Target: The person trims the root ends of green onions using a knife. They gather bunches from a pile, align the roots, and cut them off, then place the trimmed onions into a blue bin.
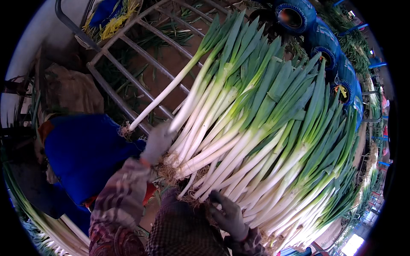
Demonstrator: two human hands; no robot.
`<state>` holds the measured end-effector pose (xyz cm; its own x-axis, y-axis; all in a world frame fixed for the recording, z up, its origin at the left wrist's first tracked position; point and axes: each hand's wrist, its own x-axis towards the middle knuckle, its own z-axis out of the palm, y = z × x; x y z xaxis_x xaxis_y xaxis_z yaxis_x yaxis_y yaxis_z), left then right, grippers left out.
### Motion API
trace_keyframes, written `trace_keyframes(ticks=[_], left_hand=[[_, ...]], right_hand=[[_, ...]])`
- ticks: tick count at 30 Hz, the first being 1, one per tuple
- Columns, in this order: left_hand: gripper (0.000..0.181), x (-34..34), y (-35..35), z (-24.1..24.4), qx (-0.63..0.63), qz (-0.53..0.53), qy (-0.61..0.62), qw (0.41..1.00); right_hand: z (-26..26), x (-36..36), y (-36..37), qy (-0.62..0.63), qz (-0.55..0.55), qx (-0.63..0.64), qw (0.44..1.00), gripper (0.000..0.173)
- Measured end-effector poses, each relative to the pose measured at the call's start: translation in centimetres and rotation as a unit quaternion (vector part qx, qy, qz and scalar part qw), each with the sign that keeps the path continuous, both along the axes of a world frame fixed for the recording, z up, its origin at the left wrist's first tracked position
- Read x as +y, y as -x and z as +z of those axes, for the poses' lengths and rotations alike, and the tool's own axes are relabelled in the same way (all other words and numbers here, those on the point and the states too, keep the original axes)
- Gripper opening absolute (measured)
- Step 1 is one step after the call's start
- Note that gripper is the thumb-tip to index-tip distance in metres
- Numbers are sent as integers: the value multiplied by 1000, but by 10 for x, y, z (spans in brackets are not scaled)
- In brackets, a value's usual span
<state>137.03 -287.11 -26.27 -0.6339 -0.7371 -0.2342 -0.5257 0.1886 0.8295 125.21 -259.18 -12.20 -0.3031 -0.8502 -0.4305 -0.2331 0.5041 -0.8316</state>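
A thick heap of long-stemmed Welsh onions (256,134), with white shafts and green leaves, spreads across the metal rack before me, root ends towards me. My left hand (158,144), in a pale glove and somewhat blurred, closes around the lower end of one white shaft at the heap's left edge. Left of it, a single onion (163,91) lies apart across the bars, its roots hanging past the rack's edge. Over the root ends near my body is my right hand (226,216), in a darker grey glove, thumb and fingers bent with a gap between them.
Tubular bars of the metal rack (141,52) show at upper left, above a leaf-littered floor. Blue cloth (86,153) lies left of my arm. Blue-covered wheels (294,16) line the far right. More onions (45,220) lie at lower left.
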Motion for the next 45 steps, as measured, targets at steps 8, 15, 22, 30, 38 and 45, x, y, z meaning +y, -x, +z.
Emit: trace_keyframes(ticks=[8, 15, 22, 30, 38, 45], left_hand=[[34, 107, -46, 37, -167, -453, 57, 874], [64, -63, -19, -52, -217, 56, 279, 934], [30, 59, 4, 37, 126, 163, -445, 872], [34, 186, -63, 55, 114, 9, -645, 755], [42, 197, -67, 70, 20, -137, -682, 718], [53, 173, -49, 68, -115, -325, -411, 844]], right_hand=[[-51, -110, 12, -32, -334, -347, 876, 32], [11, -85, 20, -27, -302, -267, 915, 45], [-20, -88, 35, -71, -323, -254, 909, 49], [-68, -83, 0, -74, -265, -350, 896, 35], [-65, -43, 2, -41, -303, -544, 781, 46], [4, -28, -2, -42, -321, -439, 838, 39]])
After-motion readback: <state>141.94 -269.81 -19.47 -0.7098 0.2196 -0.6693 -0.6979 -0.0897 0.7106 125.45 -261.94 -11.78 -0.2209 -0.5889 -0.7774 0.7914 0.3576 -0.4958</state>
